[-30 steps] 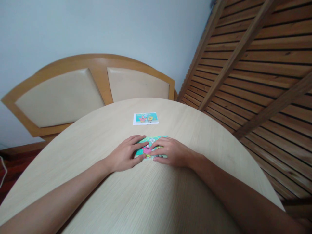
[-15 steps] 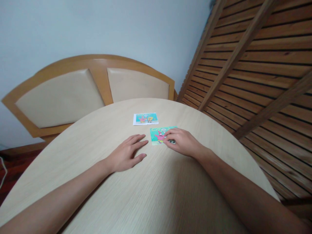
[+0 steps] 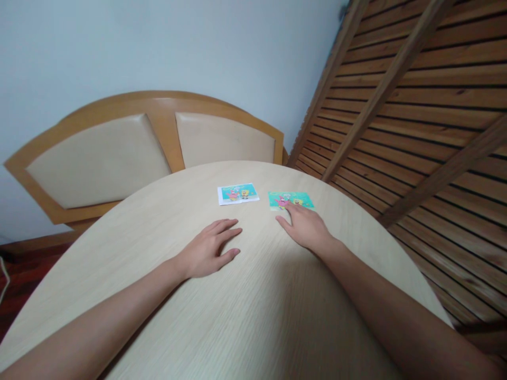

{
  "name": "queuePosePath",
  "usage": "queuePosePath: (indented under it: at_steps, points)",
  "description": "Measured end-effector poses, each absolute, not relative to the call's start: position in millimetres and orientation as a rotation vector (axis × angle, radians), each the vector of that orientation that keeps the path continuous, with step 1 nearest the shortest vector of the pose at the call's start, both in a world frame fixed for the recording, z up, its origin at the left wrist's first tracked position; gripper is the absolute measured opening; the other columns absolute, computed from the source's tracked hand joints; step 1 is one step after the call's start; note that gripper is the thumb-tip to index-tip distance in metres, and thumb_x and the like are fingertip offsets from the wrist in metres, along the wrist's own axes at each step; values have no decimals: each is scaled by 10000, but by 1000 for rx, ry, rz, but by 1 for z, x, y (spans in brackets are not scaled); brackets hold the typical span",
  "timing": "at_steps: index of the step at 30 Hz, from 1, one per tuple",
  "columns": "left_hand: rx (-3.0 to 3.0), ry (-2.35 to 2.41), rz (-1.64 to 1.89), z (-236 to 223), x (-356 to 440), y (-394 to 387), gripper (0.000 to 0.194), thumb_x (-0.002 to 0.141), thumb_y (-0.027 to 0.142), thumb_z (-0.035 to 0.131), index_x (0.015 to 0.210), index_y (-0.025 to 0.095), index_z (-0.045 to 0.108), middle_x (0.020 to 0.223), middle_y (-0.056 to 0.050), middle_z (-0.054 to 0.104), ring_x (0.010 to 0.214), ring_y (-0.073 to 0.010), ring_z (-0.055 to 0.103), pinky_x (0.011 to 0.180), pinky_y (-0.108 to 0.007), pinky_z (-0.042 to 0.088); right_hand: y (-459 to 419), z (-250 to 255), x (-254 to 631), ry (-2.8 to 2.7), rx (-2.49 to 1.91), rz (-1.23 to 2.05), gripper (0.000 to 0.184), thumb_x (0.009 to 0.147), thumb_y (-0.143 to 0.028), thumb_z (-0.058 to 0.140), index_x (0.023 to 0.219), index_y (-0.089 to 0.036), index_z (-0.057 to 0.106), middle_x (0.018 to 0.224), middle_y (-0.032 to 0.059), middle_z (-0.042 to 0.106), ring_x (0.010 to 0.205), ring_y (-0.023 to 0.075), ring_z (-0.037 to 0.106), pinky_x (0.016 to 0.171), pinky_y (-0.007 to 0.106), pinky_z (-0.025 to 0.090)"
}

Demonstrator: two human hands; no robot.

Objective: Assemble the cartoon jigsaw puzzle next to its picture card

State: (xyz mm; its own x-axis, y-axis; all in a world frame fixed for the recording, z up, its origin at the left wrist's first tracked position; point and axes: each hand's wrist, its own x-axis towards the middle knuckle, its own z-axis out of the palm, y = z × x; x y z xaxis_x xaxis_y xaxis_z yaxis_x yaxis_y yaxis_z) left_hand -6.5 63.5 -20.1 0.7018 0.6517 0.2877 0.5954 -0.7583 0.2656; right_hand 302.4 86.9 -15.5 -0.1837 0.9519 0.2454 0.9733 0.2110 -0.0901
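One green picture card (image 3: 279, 197) is lying flat on a round, pale wood surface (image 3: 237, 316), its lower edge running partly out of sight under the fingers of a person's right hand (image 3: 308, 227). That hand is reaching across from the near side, its fingers lying over the card and its thumb standing out to the left, just below the card's edge. How firmly the fingertips are pressing cannot be told.

The left hand (image 3: 209, 249) is resting palm down, its fingers and thumb spreading apart on bare wood, touching neither card. Beyond it, a white-edged picture card (image 3: 238, 193) is lying to the left of the green one, a narrow strip of wood separating the pair. Both cards are showing a pink cartoon figure beside a yellow one against a turquoise-green background.

Behind the far edge of the surface, a wood-framed backrest (image 3: 160, 137) with two cream padded panels is standing before a pale wall (image 3: 178, 42). At right, a brown slatted wood partition (image 3: 420, 105) is leaning across the view; at lower left, dark red flooring (image 3: 27, 279) is showing.
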Motion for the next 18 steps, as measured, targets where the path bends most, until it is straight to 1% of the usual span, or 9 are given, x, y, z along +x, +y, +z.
queuePosePath:
  at_steps: [2, 4, 5, 7, 9, 12, 16, 18]
  points:
    - [2757, 1025, 551, -20, -5, 64, 500, 1002, 457, 541, 1416, 177, 564, 1526, -165, 496, 1400, -326, 473, 1158, -535, 410, 92, -19, 302, -2239, -1926, -11, 647, 1020, -552, 413, 1528, -153, 459, 1596, 187, 412, 1464, 389, 389, 1149, 554, 374]
    - [2762, 1032, 541, -21, -4, 65, 506, 1002, 459, 539, 1415, 167, 568, 1519, -167, 504, 1397, -326, 476, 1159, -526, 410, 99, -20, 301, -2235, -2046, 111, 719, 1006, -647, 350, 1590, -228, 358, 1685, 141, 227, 1540, 397, 205, 1201, 603, 254]
    - [2764, 1036, 537, -21, -4, 65, 509, 1002, 458, 538, 1415, 163, 569, 1517, -167, 506, 1397, -325, 476, 1161, -520, 409, 104, -19, 301, -2232, -2092, 167, 753, 995, -685, 320, 1606, -245, 317, 1702, 128, 162, 1554, 396, 135, 1213, 617, 205]
    - [2767, 1037, 534, -21, -3, 65, 513, 999, 453, 543, 1416, 157, 569, 1515, -168, 508, 1399, -326, 474, 1167, -514, 404, 114, -16, 302, -2228, -2136, 264, 806, 977, -728, 282, 1626, -250, 251, 1716, 110, 85, 1567, 376, 46, 1229, 615, 136]
    - [2766, 1038, 531, -21, -2, 66, 517, 994, 449, 551, 1418, 153, 569, 1515, -170, 508, 1398, -329, 475, 1168, -513, 403, 125, -13, 302, -2213, -2144, 337, 810, 974, -738, 251, 1624, -255, 253, 1719, 92, 65, 1571, 356, 20, 1237, 612, 88]
    - [2763, 1046, 522, -22, -2, 66, 523, 989, 448, 556, 1418, 149, 569, 1513, -170, 512, 1396, -330, 478, 1165, -515, 405, 141, -11, 301, -2165, -2147, 391, 776, 977, -736, 205, 1595, -283, 328, 1720, 58, 78, 1572, 353, 25, 1233, 631, 43]
    - [2747, 1057, 526, -22, -2, 67, 531, 985, 453, 560, 1421, 149, 563, 1512, -164, 517, 1397, -326, 478, 1165, -515, 404, 157, -18, 297, -2122, -2156, 321, 805, 956, -758, 263, 1598, -277, 317, 1721, 78, 74, 1569, 372, 33, 1227, 640, 77]
    - [2737, 1054, 536, -23, -1, 67, 526, 981, 449, 568, 1416, 154, 566, 1510, -163, 521, 1397, -326, 479, 1164, -519, 404, 162, -23, 296, -2108, -2146, 253, 808, 953, -757, 283, 1593, -267, 330, 1717, 95, 103, 1567, 376, 56, 1225, 641, 88]
